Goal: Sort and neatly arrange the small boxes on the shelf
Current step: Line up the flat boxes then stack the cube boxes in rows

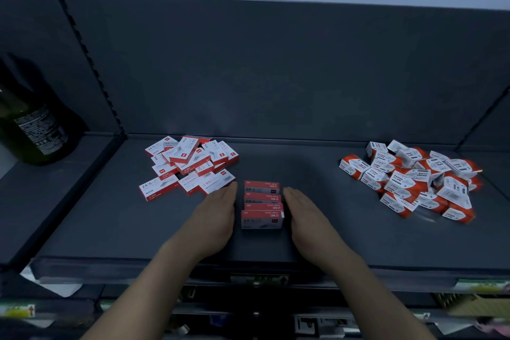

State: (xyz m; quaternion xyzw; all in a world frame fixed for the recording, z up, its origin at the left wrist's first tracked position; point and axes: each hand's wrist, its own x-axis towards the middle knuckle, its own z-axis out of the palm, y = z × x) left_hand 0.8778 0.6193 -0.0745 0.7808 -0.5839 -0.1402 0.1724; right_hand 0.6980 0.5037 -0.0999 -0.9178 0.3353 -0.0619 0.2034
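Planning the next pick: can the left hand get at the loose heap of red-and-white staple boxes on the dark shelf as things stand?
Probably yes. The left hand is open and empty beside the lined-up row of red boxes; its fingertips nearly reach the heap of red-and-white staple boxes, with nothing between.

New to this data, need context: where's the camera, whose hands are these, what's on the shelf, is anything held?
No robot here: a person works bare-handed. The one picture comes from a wide-angle camera on their head, looking forward and down. The left hand and right hand lie flat, fingers straight, on either side of a short row of four red-and-white boxes on the dark shelf, as if squaring it up. Neither hand grips anything. A loose pile of staple boxes lies behind the left hand, and a pile of paper-clip boxes lies far right. A dark bottle stands in the next bay, left.
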